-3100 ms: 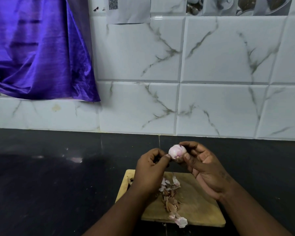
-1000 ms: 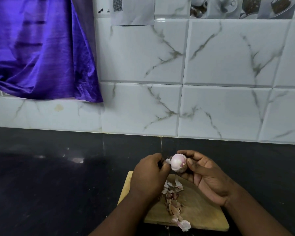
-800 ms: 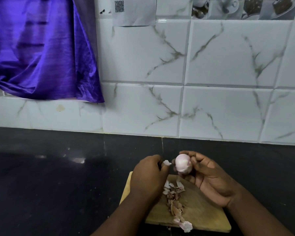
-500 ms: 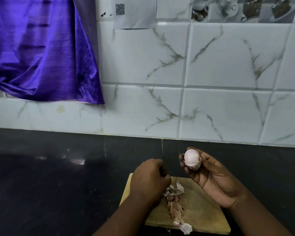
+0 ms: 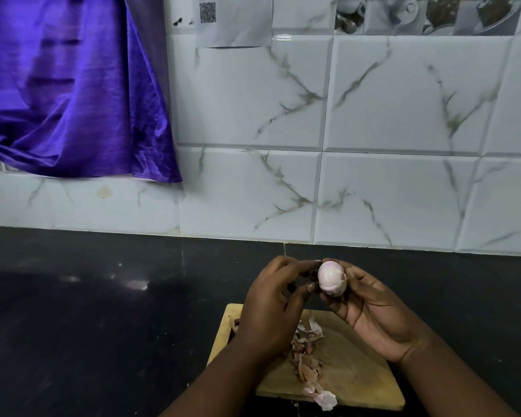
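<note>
Nearest us, dry pinkish onion skins [image 5: 307, 350] lie on the rectangular wooden chopping board [image 5: 358, 374]. Above its far edge, our right hand [image 5: 373, 320] cradles the small pale pink peeled onion [image 5: 331, 278] in curled fingers. Our left hand [image 5: 271, 311] pinches the onion's left flank. Its long axis is near upright, smooth end up. Farthest, the white paper sheet [image 5: 233, 22] bears a QR code; the marks beside it are too small to read.

QR code [image 5: 207, 12] on paper sheet [image 5: 238, 28], no legible words

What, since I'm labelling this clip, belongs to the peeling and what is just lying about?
Peeling: onion, right hand holding it, left hand pinching at it, peel scraps, cutting board.
Lying about: purple cloth, QR-code paper.
</note>
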Action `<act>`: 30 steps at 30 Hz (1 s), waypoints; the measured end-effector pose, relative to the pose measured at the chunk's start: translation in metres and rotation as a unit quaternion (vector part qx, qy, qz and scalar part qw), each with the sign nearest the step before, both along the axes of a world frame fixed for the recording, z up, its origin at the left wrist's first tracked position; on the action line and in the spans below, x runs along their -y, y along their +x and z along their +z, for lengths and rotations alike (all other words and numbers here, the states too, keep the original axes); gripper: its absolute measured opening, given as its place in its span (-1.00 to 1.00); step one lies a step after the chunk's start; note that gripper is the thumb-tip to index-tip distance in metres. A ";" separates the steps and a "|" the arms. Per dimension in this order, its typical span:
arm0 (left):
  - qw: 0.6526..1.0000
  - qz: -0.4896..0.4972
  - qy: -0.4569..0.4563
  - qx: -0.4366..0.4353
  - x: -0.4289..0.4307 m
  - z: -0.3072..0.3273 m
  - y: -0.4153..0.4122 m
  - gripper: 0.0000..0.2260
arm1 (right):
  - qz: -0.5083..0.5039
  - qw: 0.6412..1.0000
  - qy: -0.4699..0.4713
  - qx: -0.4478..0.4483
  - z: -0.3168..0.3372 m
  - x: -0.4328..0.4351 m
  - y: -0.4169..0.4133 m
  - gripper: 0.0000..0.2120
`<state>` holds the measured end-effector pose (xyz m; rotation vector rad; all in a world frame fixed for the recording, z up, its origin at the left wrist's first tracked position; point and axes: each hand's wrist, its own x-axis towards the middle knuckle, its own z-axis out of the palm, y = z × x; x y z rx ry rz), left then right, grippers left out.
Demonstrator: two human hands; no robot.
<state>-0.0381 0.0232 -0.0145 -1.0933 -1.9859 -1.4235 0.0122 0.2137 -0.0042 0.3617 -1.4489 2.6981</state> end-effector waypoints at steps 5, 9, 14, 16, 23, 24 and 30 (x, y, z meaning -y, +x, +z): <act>0.999 0.018 0.041 0.001 -0.001 -0.001 -0.004 -0.83 | 0.015 1.000 -0.006 -0.003 -0.003 0.001 -0.002 -0.53; 0.998 0.024 0.054 0.034 -0.003 -0.002 -0.005 -0.86 | 0.008 1.000 0.007 -0.006 -0.004 0.001 -0.002 -0.56; 0.998 0.044 0.013 0.040 -0.005 -0.003 -0.003 -0.80 | -0.017 0.999 0.031 -0.009 -0.003 0.004 -0.002 -0.31; 0.997 0.054 0.001 0.053 -0.006 -0.004 -0.003 -0.81 | -0.018 1.000 0.021 -0.010 -0.005 0.004 -0.003 -0.32; 0.990 0.122 -0.028 0.062 -0.006 -0.008 -0.008 -0.80 | -0.038 0.999 0.037 0.011 -0.007 0.008 -0.004 -0.69; 0.990 0.121 -0.033 0.068 -0.006 -0.008 -0.007 -0.79 | -0.038 0.999 0.038 0.010 -0.006 0.008 -0.004 -0.68; 0.984 -0.008 0.080 0.156 -0.005 -0.004 0.000 -0.75 | -0.048 0.999 -0.010 0.005 -0.001 0.004 -0.002 -0.70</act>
